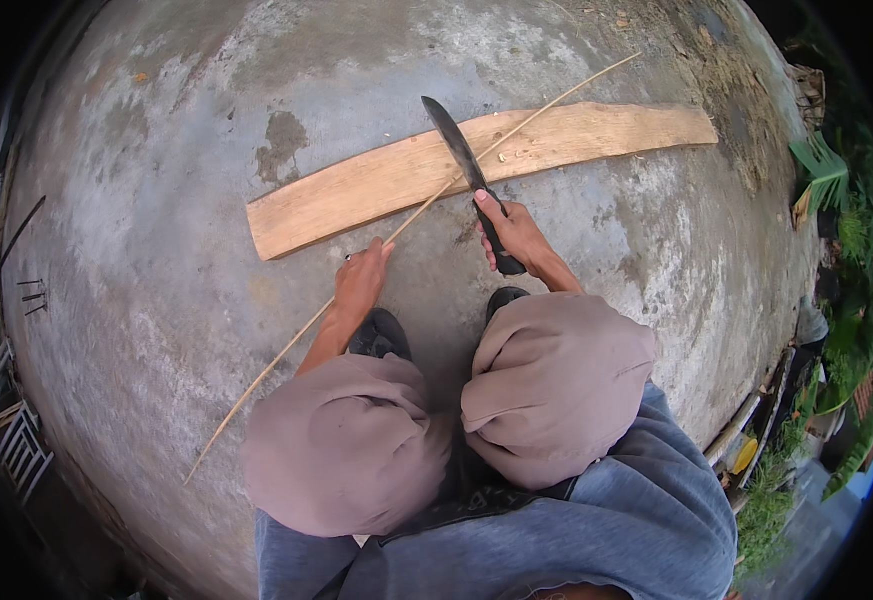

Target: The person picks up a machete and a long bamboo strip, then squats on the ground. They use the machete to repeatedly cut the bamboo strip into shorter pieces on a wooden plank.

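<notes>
I am squatting on a concrete floor with both knees in view. My left hand (361, 277) grips a long thin bamboo stick (276, 358) that runs from lower left to upper right across a pale wooden plank (376, 185). My right hand (516, 233) holds a machete by its black handle. The dark machete blade (454, 145) lies over the plank, its edge meeting the stick where it crosses the board. A few small shavings lie on the plank near the blade.
Bare stained concrete (156, 220) surrounds the plank. White metal racks (11, 435) stand at the left edge. Green plants (841, 230) and clutter line the right edge. My dark shoes (381, 335) rest just behind my hands.
</notes>
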